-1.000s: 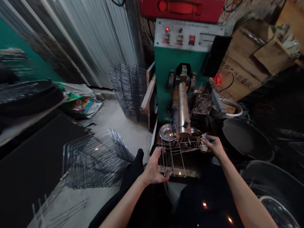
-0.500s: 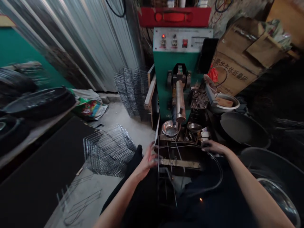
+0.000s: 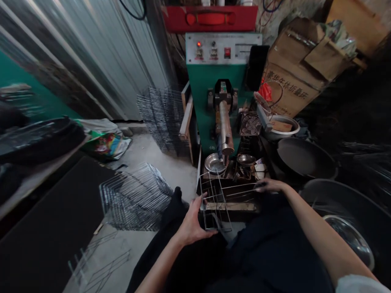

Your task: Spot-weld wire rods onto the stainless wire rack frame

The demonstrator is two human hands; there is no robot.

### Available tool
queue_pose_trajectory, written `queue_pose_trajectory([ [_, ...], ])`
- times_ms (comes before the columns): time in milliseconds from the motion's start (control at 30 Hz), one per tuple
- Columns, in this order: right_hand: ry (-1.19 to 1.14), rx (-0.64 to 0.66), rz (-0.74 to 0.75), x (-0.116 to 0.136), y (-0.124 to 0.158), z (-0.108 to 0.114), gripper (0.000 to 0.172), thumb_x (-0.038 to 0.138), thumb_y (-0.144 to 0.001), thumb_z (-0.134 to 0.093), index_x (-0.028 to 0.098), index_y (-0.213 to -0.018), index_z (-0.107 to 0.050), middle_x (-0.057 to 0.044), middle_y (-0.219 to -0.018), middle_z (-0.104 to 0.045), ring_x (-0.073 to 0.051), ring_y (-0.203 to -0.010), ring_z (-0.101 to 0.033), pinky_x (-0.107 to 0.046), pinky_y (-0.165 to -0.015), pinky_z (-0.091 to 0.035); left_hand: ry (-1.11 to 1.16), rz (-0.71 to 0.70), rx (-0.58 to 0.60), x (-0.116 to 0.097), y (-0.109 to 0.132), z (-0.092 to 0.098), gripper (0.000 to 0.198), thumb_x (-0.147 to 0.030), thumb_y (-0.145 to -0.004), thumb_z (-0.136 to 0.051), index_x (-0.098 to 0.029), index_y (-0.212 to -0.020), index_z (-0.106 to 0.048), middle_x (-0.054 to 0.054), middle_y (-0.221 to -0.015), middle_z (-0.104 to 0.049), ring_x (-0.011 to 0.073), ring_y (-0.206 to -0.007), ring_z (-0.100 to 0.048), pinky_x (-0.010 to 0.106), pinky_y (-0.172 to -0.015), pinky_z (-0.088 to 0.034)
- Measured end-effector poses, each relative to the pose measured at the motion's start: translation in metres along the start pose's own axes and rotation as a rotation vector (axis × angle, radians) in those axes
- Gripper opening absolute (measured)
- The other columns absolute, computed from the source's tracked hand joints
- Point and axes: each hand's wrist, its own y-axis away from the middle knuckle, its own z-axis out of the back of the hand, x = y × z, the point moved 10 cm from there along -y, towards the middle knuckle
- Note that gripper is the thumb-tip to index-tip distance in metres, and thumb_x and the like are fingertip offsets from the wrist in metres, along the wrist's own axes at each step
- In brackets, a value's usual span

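Observation:
Near the bench front my left hand (image 3: pixel 195 221) spans the left side of a bent-wire frame (image 3: pixel 226 203), index finger up on its side and thumb by the lower end, gripping it. My right hand (image 3: pixel 270 185) is closed on the right ends of thin wire rods (image 3: pixel 240 186), which run left to the frame. Behind them, the copper-coloured arm (image 3: pixel 225 126) of a green machine (image 3: pixel 201 110) reaches down to a shallow metal dish (image 3: pixel 214 163). A flat wooden strip (image 3: pixel 244 206) lies behind the wires.
Stacked wire frames (image 3: pixel 134 199) stand on the floor at left, with another stack (image 3: pixel 161 118) by the corrugated wall. Loose wire pieces (image 3: pixel 106 266) lie lower left. Dark round pans (image 3: pixel 305 158) and a cardboard box (image 3: pixel 287 85) fill the right side. A small fan (image 3: pixel 251 123) sits beside the machine.
My left hand has moved down and nearer along the wire frame. A curved wire by my right hand is gone from view; straight rods now show there. The sparks below are gone.

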Motion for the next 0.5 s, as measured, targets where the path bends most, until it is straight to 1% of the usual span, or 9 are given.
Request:
queue_pose_trajectory([
  [33,0.017,-0.066,0.085,0.016,0.001,0.01,0.064,0.07,-0.078,-0.07,0.01,-0.101,-0.069,-0.009,-0.099,-0.065,-0.018,-0.091,-0.057,-0.029,-0.079,-0.043,0.031,-0.003,-0.009,0.0,-0.003,-0.002,0.115,-0.037,-0.062,-0.09,-0.021,-0.156,-0.027,0.016,-0.143,-0.045,0.0322,-0.133,-0.049,0.055,-0.117,-0.037],
  [67,0.008,-0.118,0.149,0.032,0.002,0.018,0.059,0.067,-0.081,-0.068,0.009,-0.092,-0.067,-0.007,-0.091,-0.063,-0.017,-0.087,-0.054,-0.028,-0.078,-0.04,0.078,-0.003,-0.018,0.001,-0.006,-0.004,0.109,-0.036,-0.064,-0.089,-0.021,-0.154,-0.029,0.015,-0.145,-0.045,0.0316,-0.134,-0.049,0.053,-0.116,-0.039],
  [100,-0.007,-0.15,0.191,0.047,0.003,0.022,0.057,0.065,-0.082,-0.068,0.009,-0.083,-0.064,-0.005,-0.082,-0.059,-0.015,-0.08,-0.051,-0.027,-0.073,-0.037,0.126,-0.004,-0.021,0.002,-0.009,-0.007,0.105,-0.034,-0.066,-0.087,-0.022,-0.153,-0.029,0.015,-0.146,-0.046,0.0304,-0.134,-0.051,0.05,-0.115,-0.041],
  [200,-0.091,-0.226,0.276,0.088,0.006,0.03,0.051,0.06,-0.083,-0.071,0.01,-0.083,-0.06,-0.003,-0.079,-0.055,-0.014,-0.077,-0.049,-0.026,-0.071,-0.035,0.184,-0.024,-0.045,0.001,-0.02,-0.009,0.099,-0.03,-0.068,-0.084,-0.022,-0.15,-0.029,0.014,-0.144,-0.047,0.0277,-0.129,-0.056,0.045,-0.112,-0.046],
  [267,-0.11,-0.284,0.306,0.106,0.007,0.036,0.049,0.057,-0.081,-0.074,0.01,-0.081,-0.061,-0.003,-0.078,-0.055,-0.014,-0.077,-0.048,-0.026,-0.071,-0.034,0.176,-0.054,-0.069,-0.003,-0.029,-0.007,0.097,-0.028,-0.067,-0.083,-0.021,-0.149,-0.031,0.014,-0.142,-0.048,0.0275,-0.126,-0.057,0.044,-0.11,-0.047],
  [367,-0.143,-0.366,0.337,0.118,0.007,0.049,0.055,0.062,-0.075,-0.076,0.011,-0.07,-0.056,-0.003,-0.07,-0.049,-0.013,-0.071,-0.042,-0.027,-0.067,-0.03,0.175,-0.068,-0.086,-0.005,-0.041,-0.002,0.096,-0.027,-0.066,-0.083,-0.021,-0.148,-0.032,0.014,-0.137,-0.05,0.0276,-0.122,-0.059,0.043,-0.107,-0.05],
  [433,-0.15,-0.413,0.331,0.117,0.005,0.058,0.061,0.067,-0.076,-0.073,0.011,-0.066,-0.053,-0.003,-0.068,-0.044,-0.012,-0.069,-0.039,-0.027,-0.064,-0.028,0.173,-0.078,-0.096,-0.005,-0.047,0.001,0.099,-0.029,-0.067,-0.084,-0.023,-0.149,-0.03,0.013,-0.137,-0.05,0.0284,-0.123,-0.059,0.045,-0.109,-0.049],
  [500,-0.126,-0.444,0.31,0.112,0.002,0.064,0.062,0.069,-0.079,-0.069,0.011,-0.066,-0.053,-0.003,-0.069,-0.042,-0.012,-0.068,-0.038,-0.027,-0.063,-0.027,0.161,-0.085,-0.108,-0.004,-0.051,0.003,0.1,-0.03,-0.066,-0.084,-0.024,-0.15,-0.03,0.013,-0.137,-0.05,0.029,-0.124,-0.058,0.047,-0.111,-0.047],
])
